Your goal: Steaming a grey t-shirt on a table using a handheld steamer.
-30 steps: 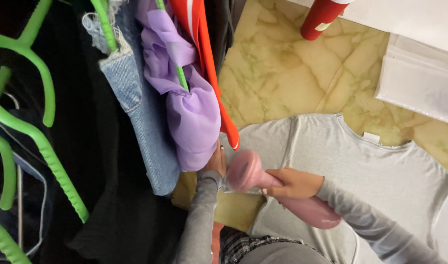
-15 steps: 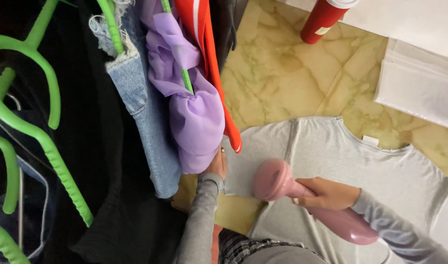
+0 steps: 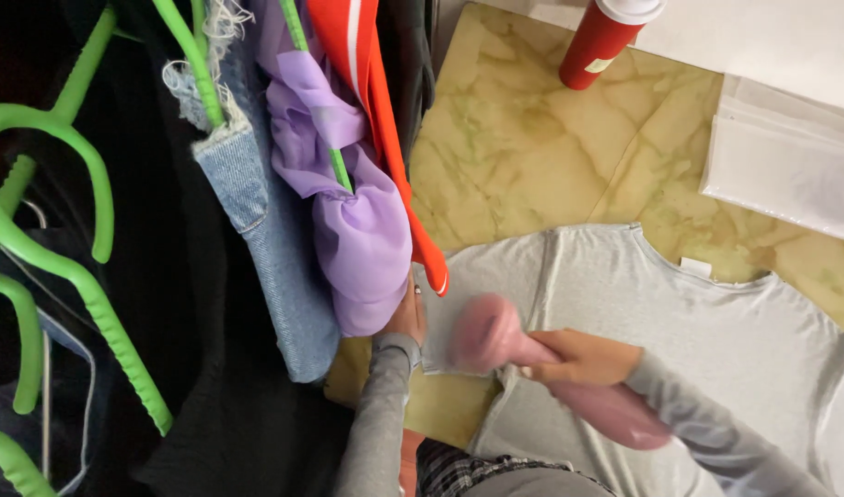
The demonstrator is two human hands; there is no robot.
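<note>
The pink handheld steamer (image 3: pixel 532 364) lies low over the sleeve end of a grey long-sleeved shirt (image 3: pixel 716 322), which is spread flat on a yellow marbled floor (image 3: pixel 523 147). The steamer looks blurred, and its round head points to the left, near the cuff of the sleeve. The right hand (image 3: pixel 583 357) is closed around the neck of the steamer, just behind the head, and the thicker pink body goes back under the forearm. The left hand (image 3: pixel 405 313) is placed at the end of the sleeve, with the fingers partly hidden behind a hanging purple garment (image 3: pixel 357 230), so I cannot tell if it pinches the cloth or only presses on it. The two hands are near each other, with the head of the steamer between them.

At the left side hang more clothes on green plastic hangers (image 3: pixel 81 276): a denim piece (image 3: pixel 274 248), dark clothes (image 3: pixel 210 368) and an orange-red garment with a white stripe (image 3: pixel 385 120). A red cylinder with white top (image 3: pixel 606 37) stands on the floor at the top, and a clear plastic bag (image 3: pixel 781 166) lies at the right
</note>
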